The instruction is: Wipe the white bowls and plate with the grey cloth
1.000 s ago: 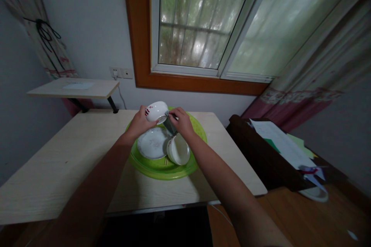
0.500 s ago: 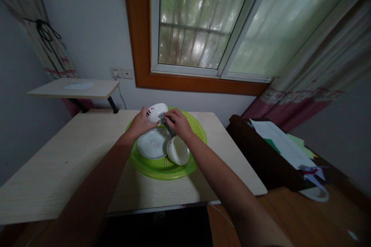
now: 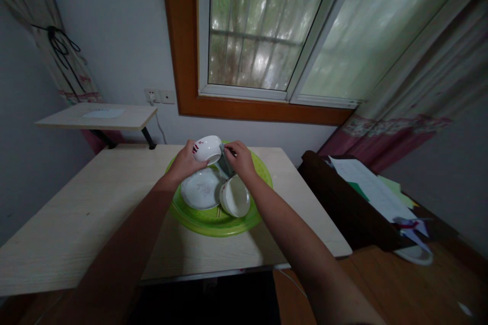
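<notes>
My left hand (image 3: 188,161) is closed on the side of a white bowl (image 3: 208,149) with red marks, which is tipped above a round green basin (image 3: 213,228). A grey cloth (image 3: 225,163) hangs from the closed fingers of my right hand (image 3: 239,159), against the bowl's right side. Below the bowl, a white plate (image 3: 202,190) lies in the basin. Beside it on the right, another white bowl (image 3: 235,198) rests on its side, its opening facing me. Tips of chopsticks (image 3: 218,211) show between plate and bowl.
The basin stands on a pale wooden table (image 3: 114,198). A small raised shelf (image 3: 99,116) with a paper on it is at the back left. Behind the table are a wall and a window (image 3: 263,25). Right of the table, papers (image 3: 375,188) lie on a dark brown piece of furniture (image 3: 335,198).
My right hand has moved slightly right with the cloth, from the bowl's underside to its right edge. The bowl in my left hand has turned a little.
</notes>
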Available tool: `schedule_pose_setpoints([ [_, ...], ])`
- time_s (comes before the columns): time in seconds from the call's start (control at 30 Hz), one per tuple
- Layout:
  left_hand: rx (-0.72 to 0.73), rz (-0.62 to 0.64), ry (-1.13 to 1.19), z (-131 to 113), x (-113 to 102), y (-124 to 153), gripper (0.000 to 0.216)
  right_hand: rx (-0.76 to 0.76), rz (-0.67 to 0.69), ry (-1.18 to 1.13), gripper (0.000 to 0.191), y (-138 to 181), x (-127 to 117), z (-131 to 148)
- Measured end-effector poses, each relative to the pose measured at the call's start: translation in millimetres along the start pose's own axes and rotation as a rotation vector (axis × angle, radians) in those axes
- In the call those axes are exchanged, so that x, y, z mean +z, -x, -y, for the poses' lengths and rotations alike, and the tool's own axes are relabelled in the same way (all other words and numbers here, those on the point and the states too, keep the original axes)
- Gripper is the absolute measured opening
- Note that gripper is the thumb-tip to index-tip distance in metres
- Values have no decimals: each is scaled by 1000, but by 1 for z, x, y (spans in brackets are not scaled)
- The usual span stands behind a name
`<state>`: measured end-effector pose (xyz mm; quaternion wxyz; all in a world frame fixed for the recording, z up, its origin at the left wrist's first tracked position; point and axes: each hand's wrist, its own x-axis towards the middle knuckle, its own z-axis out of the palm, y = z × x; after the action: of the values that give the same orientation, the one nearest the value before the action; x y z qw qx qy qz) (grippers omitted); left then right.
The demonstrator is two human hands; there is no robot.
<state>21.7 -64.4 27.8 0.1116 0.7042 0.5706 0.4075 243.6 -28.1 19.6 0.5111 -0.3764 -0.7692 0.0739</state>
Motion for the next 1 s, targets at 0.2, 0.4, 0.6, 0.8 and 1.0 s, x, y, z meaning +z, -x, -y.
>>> schedule_pose_setpoints([
  [0.2, 60, 84, -70, -4, -1, 2, 56, 17, -18, 27, 17, -2, -3, -1],
  [0.4, 108, 115, -108, 2, 3, 1, 50, -264, 91, 32, 22, 1, 2, 17],
  [0.6, 112, 104, -102, 2, 4, 2, 46, -347, 197, 56, 29, 0, 9, 26],
  [0.8, 132, 107, -142, 1, 3, 2, 53, -127, 35, 43, 27, -3, 3, 7],
  [1.0, 119, 96, -187, 0, 1, 3, 54, -44, 25, 62, 26, -2, 0, -5],
])
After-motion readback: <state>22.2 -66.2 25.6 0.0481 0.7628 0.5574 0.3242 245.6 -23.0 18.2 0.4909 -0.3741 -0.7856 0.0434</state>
